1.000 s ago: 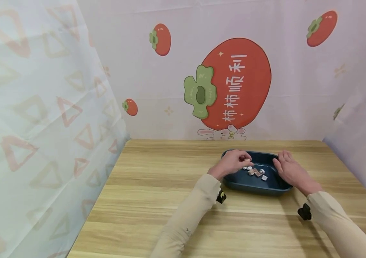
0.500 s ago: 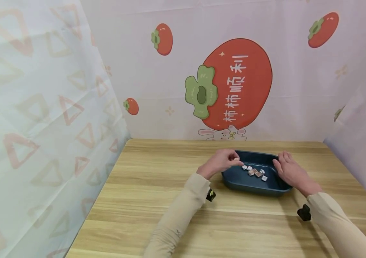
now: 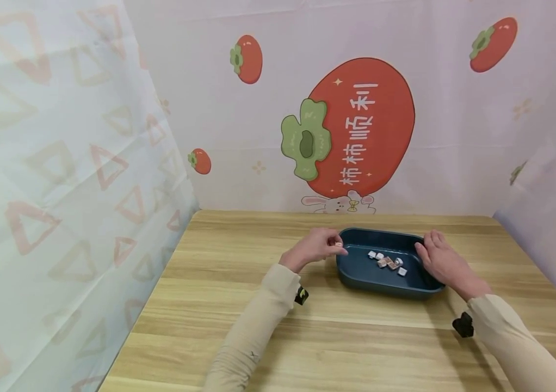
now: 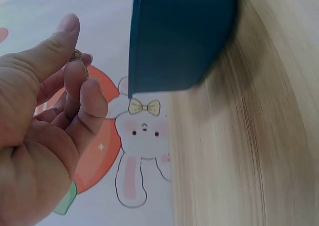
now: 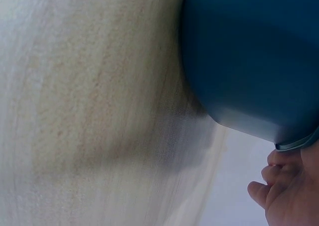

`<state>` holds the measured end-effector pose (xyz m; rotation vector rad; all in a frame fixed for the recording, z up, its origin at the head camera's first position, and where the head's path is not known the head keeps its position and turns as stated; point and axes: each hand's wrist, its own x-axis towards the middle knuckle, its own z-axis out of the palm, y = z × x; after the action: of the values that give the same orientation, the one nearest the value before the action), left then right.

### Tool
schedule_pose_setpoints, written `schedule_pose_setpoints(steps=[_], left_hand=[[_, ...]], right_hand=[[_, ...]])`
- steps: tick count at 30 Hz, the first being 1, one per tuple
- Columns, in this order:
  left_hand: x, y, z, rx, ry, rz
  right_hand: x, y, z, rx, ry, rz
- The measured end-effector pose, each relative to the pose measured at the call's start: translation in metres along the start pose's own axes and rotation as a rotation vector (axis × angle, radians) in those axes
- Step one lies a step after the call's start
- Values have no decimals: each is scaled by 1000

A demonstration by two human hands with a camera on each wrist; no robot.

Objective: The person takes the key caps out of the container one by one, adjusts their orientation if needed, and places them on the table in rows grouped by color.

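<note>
My left hand [image 3: 313, 247] pinches a small brown-and-white cube [image 3: 339, 244] between thumb and fingertips, just beside the left end of a dark blue tray [image 3: 381, 290]. In the left wrist view, the fingers mostly hide that brownish cube [image 4: 76, 55]. Inside the tray, several small white and brown cubes [image 3: 392, 265] lie in a loose group. At the tray's right end, my right hand [image 3: 446, 264] holds the rim, its thumb on the inner side and the fingers along the outside. In the right wrist view, the fingers sit against the outer rim; the thumb is hidden there.
The tray stands on a wood-grain table [image 3: 239, 305] towards its back right. Behind rises a cloth backdrop [image 3: 454, 120] printed with persimmons and a rabbit. Another printed cloth [image 3: 77, 190] borders the left side.
My left hand has moved left with the pinched cube, from above the tray to beyond its left rim. The right hand and the tray have stayed in place.
</note>
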<state>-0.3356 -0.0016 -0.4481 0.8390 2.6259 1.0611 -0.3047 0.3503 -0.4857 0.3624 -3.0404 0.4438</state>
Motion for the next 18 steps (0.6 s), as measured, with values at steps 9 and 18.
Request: schedule_pose_setpoints(steps=[9, 18], left_hand=[[-12, -12, -17, 21, -14, -16], [-25, -24, -31, 99, 7, -24]], right_hand=[[0, -1, -1, 1, -3, -6], [-2, -3, -2, -69, 9, -25]])
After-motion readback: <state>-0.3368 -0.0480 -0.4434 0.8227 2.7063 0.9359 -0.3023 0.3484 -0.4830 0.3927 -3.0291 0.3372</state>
